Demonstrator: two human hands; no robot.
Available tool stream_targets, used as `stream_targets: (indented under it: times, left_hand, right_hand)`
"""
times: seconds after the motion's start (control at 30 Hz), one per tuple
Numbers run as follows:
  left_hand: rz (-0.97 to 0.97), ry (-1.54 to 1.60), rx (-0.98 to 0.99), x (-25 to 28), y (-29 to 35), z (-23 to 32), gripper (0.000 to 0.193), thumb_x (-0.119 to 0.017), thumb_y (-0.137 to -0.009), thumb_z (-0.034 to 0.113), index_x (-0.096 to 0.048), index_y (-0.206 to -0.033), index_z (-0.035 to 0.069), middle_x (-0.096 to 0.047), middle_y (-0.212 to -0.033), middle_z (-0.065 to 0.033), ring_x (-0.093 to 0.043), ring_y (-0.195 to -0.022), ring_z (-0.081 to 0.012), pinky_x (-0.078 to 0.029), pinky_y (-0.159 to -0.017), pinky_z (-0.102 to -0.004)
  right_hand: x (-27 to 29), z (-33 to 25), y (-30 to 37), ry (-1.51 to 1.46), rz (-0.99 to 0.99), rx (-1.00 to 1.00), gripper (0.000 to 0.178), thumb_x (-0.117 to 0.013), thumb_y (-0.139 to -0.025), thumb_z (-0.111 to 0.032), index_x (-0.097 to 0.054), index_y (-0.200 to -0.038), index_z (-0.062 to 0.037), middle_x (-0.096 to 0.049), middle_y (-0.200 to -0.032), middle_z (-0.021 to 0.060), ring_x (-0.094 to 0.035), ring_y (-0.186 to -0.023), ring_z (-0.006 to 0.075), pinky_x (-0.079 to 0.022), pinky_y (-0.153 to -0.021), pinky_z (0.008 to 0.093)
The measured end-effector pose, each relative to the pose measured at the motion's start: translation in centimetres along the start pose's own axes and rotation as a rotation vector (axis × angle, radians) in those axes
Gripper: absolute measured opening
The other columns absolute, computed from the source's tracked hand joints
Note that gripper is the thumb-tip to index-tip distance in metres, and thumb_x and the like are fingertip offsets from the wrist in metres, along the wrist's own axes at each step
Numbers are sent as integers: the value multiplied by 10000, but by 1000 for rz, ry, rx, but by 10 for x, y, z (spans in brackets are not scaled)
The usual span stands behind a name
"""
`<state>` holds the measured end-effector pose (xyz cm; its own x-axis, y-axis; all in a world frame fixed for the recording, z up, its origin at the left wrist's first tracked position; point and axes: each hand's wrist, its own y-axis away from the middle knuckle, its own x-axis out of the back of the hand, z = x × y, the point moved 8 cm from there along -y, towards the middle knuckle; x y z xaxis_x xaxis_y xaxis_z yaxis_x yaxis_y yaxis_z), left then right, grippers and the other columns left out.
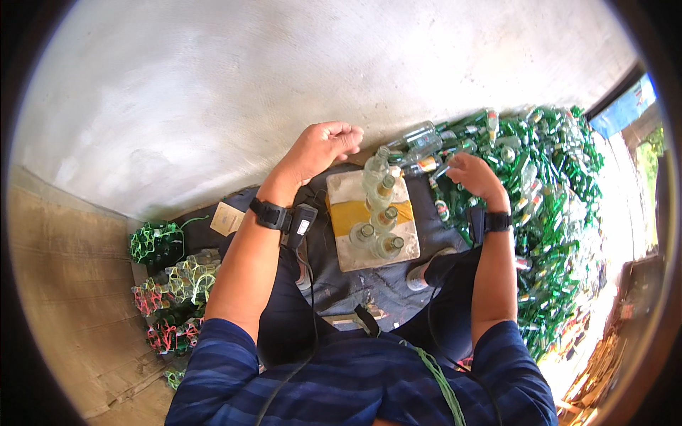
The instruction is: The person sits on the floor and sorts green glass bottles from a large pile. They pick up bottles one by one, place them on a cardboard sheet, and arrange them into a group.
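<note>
My left hand point(329, 148) is raised beyond the far left corner of a pale block point(346, 253) with a yellow band. Its fingers are curled in, and nothing shows in them. On the block several clear glass bottles point(384, 217) stand upright, mouths up. My right hand point(474, 176) is over the near edge of a heap of mostly green glass bottles point(554, 192). Its fingers are bent together beside a clear bottle neck point(441, 172); whether they grip it is hard to make out. Larger clear bottles point(424, 140) lie behind the block.
A pale wall point(270, 85) rises beyond the block. Bundles of bottles tied with green and red string point(190, 277) stand at the left by a brown panel point(71, 284). A piece of cardboard point(226, 219) lies on dark sheeting. Cables hang from devices at my wrists.
</note>
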<state>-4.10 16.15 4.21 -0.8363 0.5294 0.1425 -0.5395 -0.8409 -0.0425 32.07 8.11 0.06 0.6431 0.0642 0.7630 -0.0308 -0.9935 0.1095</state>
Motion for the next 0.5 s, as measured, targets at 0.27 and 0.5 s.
stream_targets:
  times: [0.27, 0.5]
  left_hand:
    - [57, 664, 73, 16, -5, 13, 625, -500, -1103, 594, -722, -1201, 18, -773, -1159, -139, -756, -1059, -275, -594, -884, -380]
    - [167, 461, 38, 26, -6, 5, 326, -651, -1070, 386, -743, -1072, 72, -769, -1005, -64, -746, -923, -182, -583, -798, -319]
  right_hand:
    - [-10, -7, -1, -30, -48, -65, 326, -761, -915, -232, -713, -1105, 29, -757, -894, 112, -714, -808, 183, -563, -740, 347]
    - [-26, 15, -2, -20, -58, -104, 364, -754, -909, -235, -726, -1152, 35, -762, -913, 114, -714, -820, 180, -565, -762, 340]
